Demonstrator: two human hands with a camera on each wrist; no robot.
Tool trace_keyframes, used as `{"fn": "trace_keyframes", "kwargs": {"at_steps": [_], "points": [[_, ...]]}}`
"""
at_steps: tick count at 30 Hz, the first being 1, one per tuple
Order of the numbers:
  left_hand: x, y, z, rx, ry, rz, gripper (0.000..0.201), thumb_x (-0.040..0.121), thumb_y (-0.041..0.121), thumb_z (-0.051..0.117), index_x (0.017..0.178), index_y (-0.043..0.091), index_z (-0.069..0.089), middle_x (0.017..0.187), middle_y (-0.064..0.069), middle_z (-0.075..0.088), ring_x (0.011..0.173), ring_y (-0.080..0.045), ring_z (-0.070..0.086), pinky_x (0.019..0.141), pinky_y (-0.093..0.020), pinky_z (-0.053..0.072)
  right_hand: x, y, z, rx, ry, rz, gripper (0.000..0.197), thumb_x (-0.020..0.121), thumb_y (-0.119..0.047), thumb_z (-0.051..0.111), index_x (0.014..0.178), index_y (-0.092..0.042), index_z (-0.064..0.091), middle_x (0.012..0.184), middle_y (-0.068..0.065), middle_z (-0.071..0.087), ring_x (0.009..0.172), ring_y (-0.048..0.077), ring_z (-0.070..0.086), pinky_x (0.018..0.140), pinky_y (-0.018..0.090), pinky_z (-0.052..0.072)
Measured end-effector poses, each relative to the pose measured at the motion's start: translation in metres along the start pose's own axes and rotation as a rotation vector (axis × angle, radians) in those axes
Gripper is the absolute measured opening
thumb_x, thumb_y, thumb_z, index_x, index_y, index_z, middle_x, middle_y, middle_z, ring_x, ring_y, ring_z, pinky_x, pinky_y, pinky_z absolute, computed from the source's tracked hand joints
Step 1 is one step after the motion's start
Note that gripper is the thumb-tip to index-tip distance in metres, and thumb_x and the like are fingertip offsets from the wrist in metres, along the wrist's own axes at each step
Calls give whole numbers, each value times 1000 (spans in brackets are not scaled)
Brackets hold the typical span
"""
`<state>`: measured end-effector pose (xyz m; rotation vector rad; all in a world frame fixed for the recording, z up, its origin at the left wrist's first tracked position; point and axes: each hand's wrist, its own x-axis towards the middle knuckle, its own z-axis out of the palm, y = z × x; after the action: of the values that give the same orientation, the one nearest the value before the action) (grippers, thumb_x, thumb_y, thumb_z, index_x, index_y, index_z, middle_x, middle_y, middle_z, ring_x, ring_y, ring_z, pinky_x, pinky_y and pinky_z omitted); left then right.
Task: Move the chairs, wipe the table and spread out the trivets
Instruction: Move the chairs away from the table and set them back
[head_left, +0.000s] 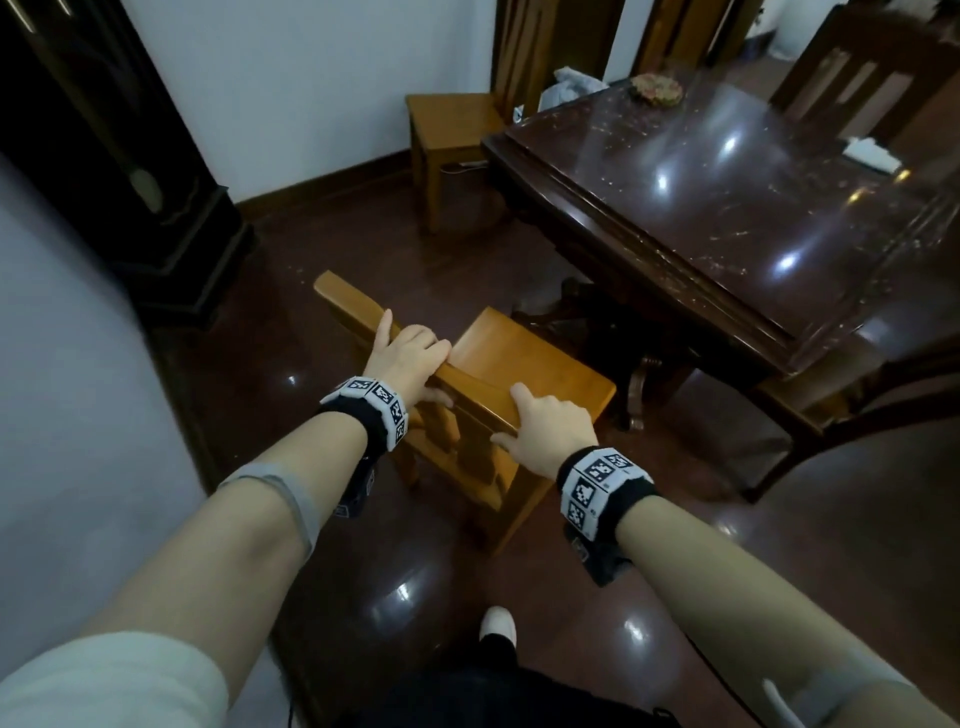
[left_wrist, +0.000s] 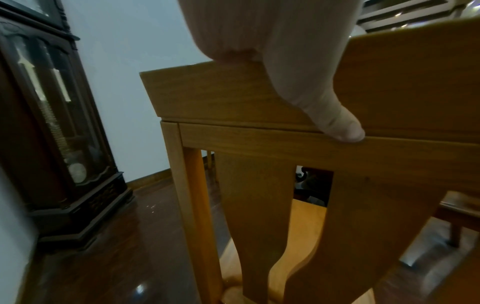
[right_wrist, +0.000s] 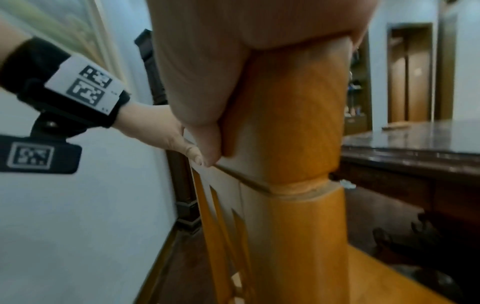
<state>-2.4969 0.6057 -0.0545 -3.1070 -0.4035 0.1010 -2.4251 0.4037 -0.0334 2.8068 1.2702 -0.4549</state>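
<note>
A light wooden chair (head_left: 524, 364) stands on the floor a little way out from the dark glossy table (head_left: 737, 208). My left hand (head_left: 410, 353) grips the top rail of its backrest near the left end, fingers over the front, thumb (left_wrist: 335, 123) on the rail's back face. My right hand (head_left: 550, 431) grips the same rail at its right end (right_wrist: 293, 115). A round woven trivet (head_left: 655, 89) lies at the table's far edge. A white folded cloth (head_left: 872, 153) lies at the table's right side.
A second light wooden chair (head_left: 452, 130) stands against the far wall. A dark chair (head_left: 857, 78) stands behind the table and another dark chair (head_left: 852, 410) at its near right. A tall dark clock cabinet (head_left: 119, 171) stands at the left wall. The floor is glossy dark brown.
</note>
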Motion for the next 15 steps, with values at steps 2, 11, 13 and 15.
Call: {"fn": "trace_keyframes", "kwargs": {"at_steps": [2,11,13,15], "points": [[9,2,0,-21,-13,-3,56,73,59,67,112,21,54,118,3,54,130,-19,38,114,-60,-3,6,7,-3,-30,30,-5,53,91,-53,52,131,-21,37,105,6,65,92,31,63,66,33,41],[69,20,-11,-86,-91,-8,47,81,55,64,110,21,50,119,0,53,128,-26,38,109,-66,-3,49,51,-21,-116,34,103,55,86,-64,52,127,-28,39,101,2,63,88,26,62,66,32,41],[88,19,-14,-97,-93,-2,46,82,52,64,111,20,49,120,-2,53,129,-27,37,109,-67,-4,63,60,-27,-123,22,121,55,86,-64,52,126,-29,39,103,1,62,88,24,61,68,32,42],[104,19,-15,-102,-114,10,43,85,49,63,111,19,47,121,-4,52,128,-29,37,108,-68,-3,77,69,-33,-137,9,141,56,86,-65,52,127,-30,38,103,0,60,85,23,57,69,32,42]]}}
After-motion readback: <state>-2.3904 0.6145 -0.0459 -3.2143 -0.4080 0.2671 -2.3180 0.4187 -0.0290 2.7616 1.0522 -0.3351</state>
